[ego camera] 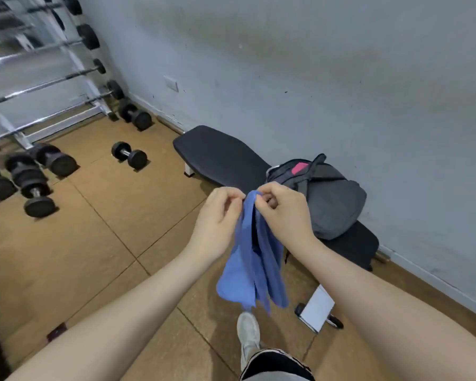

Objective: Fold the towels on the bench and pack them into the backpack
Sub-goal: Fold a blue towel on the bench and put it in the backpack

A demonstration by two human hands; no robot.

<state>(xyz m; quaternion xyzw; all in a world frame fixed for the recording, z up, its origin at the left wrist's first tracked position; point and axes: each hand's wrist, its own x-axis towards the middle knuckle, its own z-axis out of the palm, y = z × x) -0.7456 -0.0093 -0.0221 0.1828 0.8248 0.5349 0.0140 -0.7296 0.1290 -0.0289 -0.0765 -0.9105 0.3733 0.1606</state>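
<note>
A thin blue cloth towel [252, 259] is pinched at its top edge by the fingers of the left hand [217, 218] and right hand [282, 213], hung in midair before the black padded tabletop [220, 155], at whose right end an open grey fabric backpack [333, 199] is set.

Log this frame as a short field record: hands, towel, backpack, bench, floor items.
left hand: pinching towel top edge
right hand: pinching towel top edge
towel: blue, hanging in the air, not yet folded
backpack: grey, on bench, top open, something pink inside
bench: black, by wall, no other towel visible
floor: dumbbells
</note>
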